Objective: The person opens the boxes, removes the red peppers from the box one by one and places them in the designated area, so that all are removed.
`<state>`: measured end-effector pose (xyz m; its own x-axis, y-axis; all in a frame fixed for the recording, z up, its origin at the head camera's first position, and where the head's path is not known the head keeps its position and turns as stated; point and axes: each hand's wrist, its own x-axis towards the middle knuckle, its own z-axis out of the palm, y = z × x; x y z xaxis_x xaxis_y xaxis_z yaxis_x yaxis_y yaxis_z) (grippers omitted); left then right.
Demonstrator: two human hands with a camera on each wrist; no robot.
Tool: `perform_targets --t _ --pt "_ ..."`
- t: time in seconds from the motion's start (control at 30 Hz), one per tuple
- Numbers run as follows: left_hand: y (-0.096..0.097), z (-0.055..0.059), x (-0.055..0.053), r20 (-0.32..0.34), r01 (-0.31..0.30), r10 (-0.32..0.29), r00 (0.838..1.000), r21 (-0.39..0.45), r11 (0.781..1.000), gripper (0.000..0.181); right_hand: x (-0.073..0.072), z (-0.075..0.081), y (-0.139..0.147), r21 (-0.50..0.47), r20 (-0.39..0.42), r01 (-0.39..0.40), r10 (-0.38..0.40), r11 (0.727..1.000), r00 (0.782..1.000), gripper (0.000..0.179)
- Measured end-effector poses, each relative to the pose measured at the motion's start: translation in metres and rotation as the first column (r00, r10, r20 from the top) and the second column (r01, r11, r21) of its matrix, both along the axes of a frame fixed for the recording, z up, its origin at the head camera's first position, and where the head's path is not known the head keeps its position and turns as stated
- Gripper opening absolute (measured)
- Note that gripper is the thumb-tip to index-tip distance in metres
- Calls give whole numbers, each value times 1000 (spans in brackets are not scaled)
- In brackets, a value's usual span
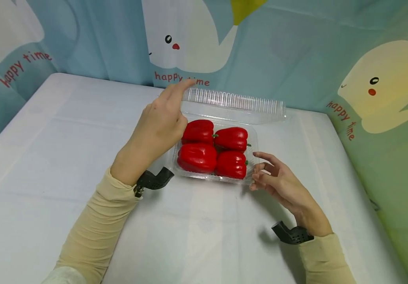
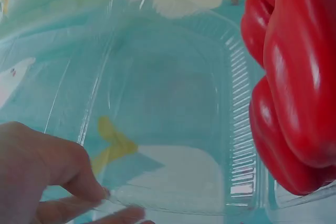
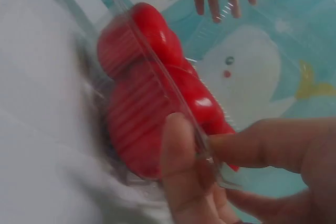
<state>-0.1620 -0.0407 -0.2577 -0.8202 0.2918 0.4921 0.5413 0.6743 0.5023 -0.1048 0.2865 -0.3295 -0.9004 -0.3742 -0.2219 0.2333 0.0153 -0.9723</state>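
Observation:
A clear plastic clamshell box on the table holds several red bell peppers with green stems. Its hinged lid is raised along the far side, and its ribbed wall shows. My left hand is at the lid's left edge; in the left wrist view its thumb and fingers pinch the rim of the lid. At the box's front right corner, my right hand grips the rim. The right wrist view shows the thumb and fingers on either side of the box wall.
A white cloth covers the table. Behind and to the right hangs a blue-green curtain printed with white whales and the words "happy time". A black wrist-worn device sits on the left wrist, another on the right.

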Motion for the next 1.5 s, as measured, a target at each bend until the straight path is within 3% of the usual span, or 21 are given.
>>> perform_targets --t 0.17,0.33,0.6,0.93,1.1,1.23,1.5 --pt "-3 -3 -5 -10 34 -33 999 65 997 69 1 3 1 86 -19 3 -1 996 1000 61" --pt "-4 -7 -9 25 65 -68 997 117 991 79 2 5 -3 207 -71 34 -20 978 997 70" --pt "-4 -15 -18 113 95 -122 986 221 971 83 3 7 -6 213 -104 20 2 977 995 75" --pt "-6 -22 -24 215 77 -119 969 192 978 85 6 13 -7 363 -115 -2 47 932 992 76" --pt "-8 -23 -25 291 68 -107 951 142 987 87 8 15 -9 391 -116 -27 78 920 990 79" --pt "-9 -23 -26 334 86 -110 936 87 993 85 9 15 -9 405 -109 -45 97 913 989 82" --pt "-10 -22 -22 360 135 -141 922 41 990 82 9 14 -10 398 -107 -46 96 916 990 78"
